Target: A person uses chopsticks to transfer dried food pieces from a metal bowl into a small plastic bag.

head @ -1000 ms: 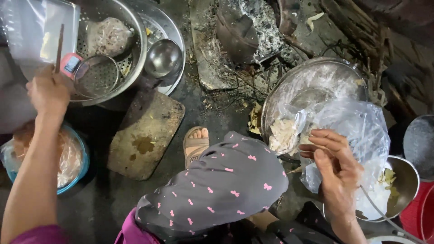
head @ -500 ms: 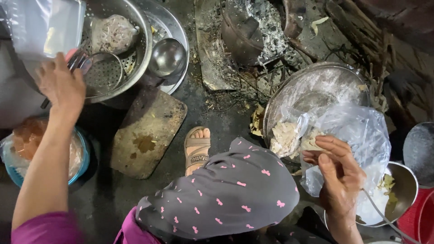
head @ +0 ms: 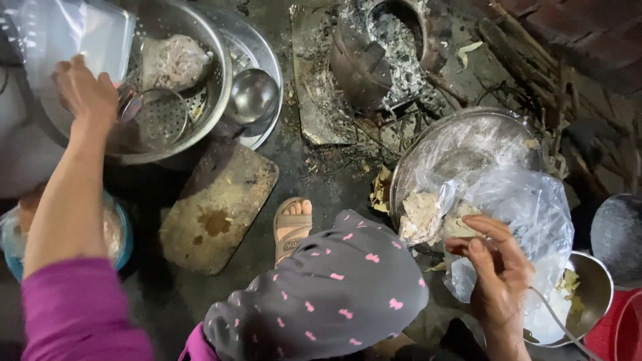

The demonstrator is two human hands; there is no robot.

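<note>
Dark, ash-strewn floor surrounds the wooden board; beyond it, left hand spreads open on colander; rightward, right hand pinches plastic bag.

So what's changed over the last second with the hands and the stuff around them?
The left hand moved up from the small strainer's handle to the rim of the metal colander, by the clear plastic sheet. The right hand stayed on the clear plastic bag of pale pieces. The wooden board is unchanged.

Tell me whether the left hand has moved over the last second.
Yes. The left hand has gone up and slightly right, from beside the colander's near rim to the clear plastic container at its far edge.
</note>
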